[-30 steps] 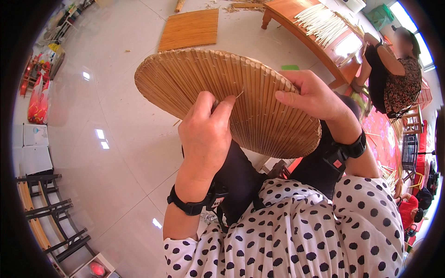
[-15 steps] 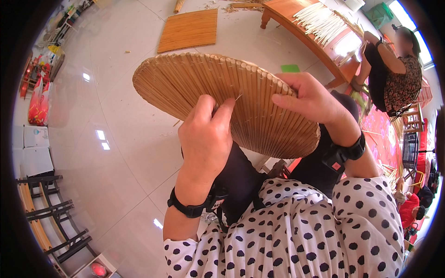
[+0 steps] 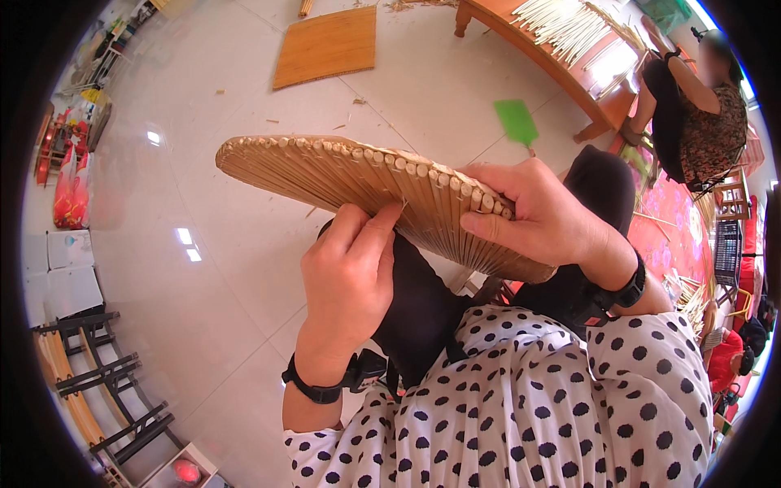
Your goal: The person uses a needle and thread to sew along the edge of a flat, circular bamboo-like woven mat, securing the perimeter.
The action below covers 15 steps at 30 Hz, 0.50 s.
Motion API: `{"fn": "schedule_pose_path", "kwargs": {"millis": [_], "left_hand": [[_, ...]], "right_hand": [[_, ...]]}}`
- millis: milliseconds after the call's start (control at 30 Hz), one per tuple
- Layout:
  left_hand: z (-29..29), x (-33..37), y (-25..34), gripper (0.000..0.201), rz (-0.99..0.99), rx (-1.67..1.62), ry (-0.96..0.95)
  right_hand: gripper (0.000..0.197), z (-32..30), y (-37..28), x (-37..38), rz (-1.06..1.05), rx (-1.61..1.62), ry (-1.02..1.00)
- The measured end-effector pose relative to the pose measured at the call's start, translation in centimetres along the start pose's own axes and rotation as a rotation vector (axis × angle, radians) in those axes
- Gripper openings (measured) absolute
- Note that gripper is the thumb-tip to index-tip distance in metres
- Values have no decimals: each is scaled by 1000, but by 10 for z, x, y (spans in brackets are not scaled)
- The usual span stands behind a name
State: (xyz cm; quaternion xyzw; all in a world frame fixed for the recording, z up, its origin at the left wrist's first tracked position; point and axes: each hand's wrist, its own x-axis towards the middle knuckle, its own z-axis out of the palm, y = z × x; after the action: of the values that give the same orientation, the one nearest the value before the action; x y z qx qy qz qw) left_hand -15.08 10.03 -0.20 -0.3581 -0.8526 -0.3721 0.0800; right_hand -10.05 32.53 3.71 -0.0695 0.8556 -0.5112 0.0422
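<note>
One wide floor of pale, glossy tile (image 3: 220,325) is overlooked from above. At the upper right, a wooden bench (image 3: 561,77) is set on it, and loose pale sticks (image 3: 561,28) are spread across the bench top, presumably so that single pieces can be picked out easily. To the left of the bench, a flat orange-brown board (image 3: 325,49) is laid directly on the floor.

A round slatted panel (image 3: 325,169) is supported in the air above the black-clad lap (image 3: 416,313), well apart from the bench. It is tilted steeply, so that a row of cut slat ends (image 3: 421,169) is exposed along the upper rim. This tilt is judged to bring the slatted face within comfortable reach of the left hand (image 3: 350,268). Beyond the rim, a green paddle (image 3: 517,120) is seen lying on the floor.

The panel's right edge is clamped by the right hand (image 3: 541,207): the thumb is pressed on the near face, and the other fingers are passed behind, mostly hidden. The load is apparently carried here, so that the left hand is freed for fine handling. The left fingers are drawn together in a pinch at the slatted face, with no visible gap. A thin pale strand (image 3: 404,204) is seen at their tips and appears to be gripped; its full length cannot be made out.
</note>
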Motion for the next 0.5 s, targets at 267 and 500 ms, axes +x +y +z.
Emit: {"fn": "schedule_pose_path", "kwargs": {"millis": [267, 500], "left_hand": [[-5, 4, 4, 32, -80, -96, -48], [-6, 5, 7, 33, -92, -100, -72]], "right_hand": [[33, -1, 0, 4, 1, -28, 14], [33, -2, 0, 1, -35, -83, 25]]}}
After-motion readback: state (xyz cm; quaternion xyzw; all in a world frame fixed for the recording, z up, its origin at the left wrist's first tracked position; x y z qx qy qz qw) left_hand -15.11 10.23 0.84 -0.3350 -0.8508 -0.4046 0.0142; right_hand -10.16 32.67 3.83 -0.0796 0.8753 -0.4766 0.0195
